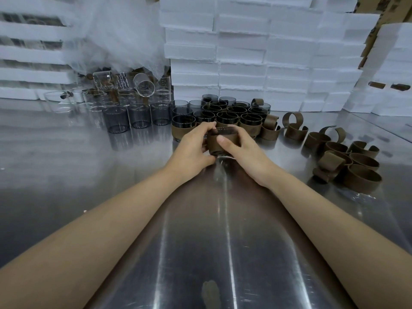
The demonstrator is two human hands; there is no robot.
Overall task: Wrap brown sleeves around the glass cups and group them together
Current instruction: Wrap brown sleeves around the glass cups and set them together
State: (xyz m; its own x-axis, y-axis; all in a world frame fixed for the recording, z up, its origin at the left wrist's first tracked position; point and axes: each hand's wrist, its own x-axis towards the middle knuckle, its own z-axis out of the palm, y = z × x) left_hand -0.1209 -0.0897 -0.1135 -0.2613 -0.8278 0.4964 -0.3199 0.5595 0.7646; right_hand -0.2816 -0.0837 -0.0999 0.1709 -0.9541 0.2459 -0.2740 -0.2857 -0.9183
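Nearest the viewer, two bare forearms reach across a reflective steel table (200, 253). At mid-table the left hand (189, 148) and right hand (243, 150) enclose one glass cup (224, 131) from opposite sides. The fingers of both are curled round it, and the right thumb (225, 140) lies across the brown sleeve (213, 146) banding its lower wall. Whether the cup's base touches the table cannot be told. Judged by its look, the cup is light, rigid, smooth and breakable, whereas the sleeve is a soft, springy strip offering friction. The sleeved band is therefore the safer place to grip, not the bare rim. Just beyond the hands stands the group of sleeved cups (229, 118), packed rim to rim, where this cup probably belongs. To the right, loose sleeves (347, 159) lie curled in a scattered heap. To the far left, bare cups (138, 114) wait unwrapped, with some tipped over behind them. Farthest back rise stacked white foam blocks (267, 54), with crumpled translucent wrapping (116, 36) at the left.
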